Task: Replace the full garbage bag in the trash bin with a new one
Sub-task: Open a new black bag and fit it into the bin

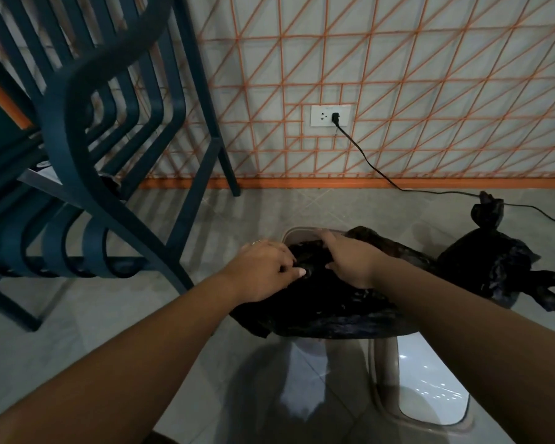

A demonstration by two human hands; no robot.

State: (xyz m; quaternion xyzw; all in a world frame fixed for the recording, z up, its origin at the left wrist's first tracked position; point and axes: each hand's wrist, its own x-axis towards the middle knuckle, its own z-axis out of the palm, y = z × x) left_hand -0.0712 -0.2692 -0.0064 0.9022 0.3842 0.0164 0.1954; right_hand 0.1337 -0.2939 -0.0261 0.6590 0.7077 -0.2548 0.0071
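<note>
A new black garbage bag [327,309] lies draped over the mouth of the beige trash bin [289,234], hiding most of its rim. My left hand [266,267] pinches the bag's edge at the bin's left side with thumb and curled fingers. Close beside it, my right hand [350,257] grips a fold of the same bag near the far rim, fingers curled over the plastic. The full garbage bag [494,261], black and knotted at the top, sits on the floor to the right of the bin.
Dark blue slatted chairs [87,155] stand stacked at the left, legs close to the bin. A black cable [372,161] runs from a wall socket [329,116] along the floor behind the full bag. A beige-rimmed glossy white piece [430,395] lies at lower right.
</note>
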